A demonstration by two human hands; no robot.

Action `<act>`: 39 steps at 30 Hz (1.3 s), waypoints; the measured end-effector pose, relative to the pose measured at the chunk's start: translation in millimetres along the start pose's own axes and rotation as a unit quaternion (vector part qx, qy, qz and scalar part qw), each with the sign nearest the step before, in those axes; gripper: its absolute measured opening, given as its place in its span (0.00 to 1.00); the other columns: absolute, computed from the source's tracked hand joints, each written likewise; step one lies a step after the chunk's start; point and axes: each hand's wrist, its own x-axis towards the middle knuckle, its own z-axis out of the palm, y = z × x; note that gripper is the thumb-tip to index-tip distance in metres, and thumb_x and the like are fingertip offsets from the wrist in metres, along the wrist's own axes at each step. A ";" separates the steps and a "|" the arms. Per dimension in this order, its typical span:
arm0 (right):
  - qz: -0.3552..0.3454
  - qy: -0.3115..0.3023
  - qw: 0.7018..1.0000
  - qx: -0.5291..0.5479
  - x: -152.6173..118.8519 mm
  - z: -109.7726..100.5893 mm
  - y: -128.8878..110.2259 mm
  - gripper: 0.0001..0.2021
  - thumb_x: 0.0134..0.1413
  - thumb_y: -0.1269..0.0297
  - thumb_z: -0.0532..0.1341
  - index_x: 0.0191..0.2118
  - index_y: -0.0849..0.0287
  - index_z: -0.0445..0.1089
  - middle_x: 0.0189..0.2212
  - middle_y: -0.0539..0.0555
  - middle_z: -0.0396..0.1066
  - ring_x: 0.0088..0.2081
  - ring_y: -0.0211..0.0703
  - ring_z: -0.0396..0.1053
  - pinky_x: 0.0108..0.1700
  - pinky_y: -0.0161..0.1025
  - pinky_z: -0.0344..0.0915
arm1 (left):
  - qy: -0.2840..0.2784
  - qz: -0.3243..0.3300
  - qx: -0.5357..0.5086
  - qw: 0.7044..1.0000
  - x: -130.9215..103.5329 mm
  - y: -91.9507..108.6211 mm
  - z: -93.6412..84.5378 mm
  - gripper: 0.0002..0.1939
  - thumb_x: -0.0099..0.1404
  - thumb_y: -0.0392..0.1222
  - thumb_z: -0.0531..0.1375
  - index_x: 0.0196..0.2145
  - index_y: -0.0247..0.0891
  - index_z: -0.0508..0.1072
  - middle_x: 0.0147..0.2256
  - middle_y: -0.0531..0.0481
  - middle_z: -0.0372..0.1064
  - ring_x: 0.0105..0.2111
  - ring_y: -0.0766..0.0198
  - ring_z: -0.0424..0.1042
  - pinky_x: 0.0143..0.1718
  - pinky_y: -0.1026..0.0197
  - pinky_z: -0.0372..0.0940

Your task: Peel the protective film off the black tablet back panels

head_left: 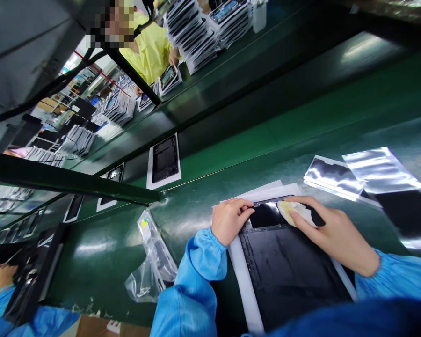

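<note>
A black tablet housing (291, 271) lies before me on white sheets (247, 295), with a glossy dark strip (264, 215) across its far end. My left hand (229, 220) is closed at the housing's far left corner, thumb and forefinger pinching its edge. In my right hand (331, 229) is a crumpled white and yellowish wiping cloth (298, 213), pressed onto the far end of the housing beside the glossy strip. The fingers hide part of the cloth and the housing's far right corner.
Clear films (379, 168) and a dark sheet (412, 215) lie to the right; a clear plastic bag (154, 262) lies left. Tablet parts on white sheets (164, 159) sit along the line. A green post (70, 180) crosses at left. Co-workers stand across and at lower left.
</note>
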 end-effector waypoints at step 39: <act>-0.008 0.008 0.997 -0.073 -1.7 -2.6 -4.6 0.16 0.39 0.52 0.47 0.33 0.51 0.63 0.03 0.39 0.49 0.05 0.36 0.52 0.13 0.35 0.52 | 0.082 0.245 0.390 0.884 -34.0 -8.1 10.0 0.17 0.68 0.38 0.51 0.53 0.41 0.67 0.48 0.51 0.72 0.44 0.64 0.70 0.38 0.64 0.67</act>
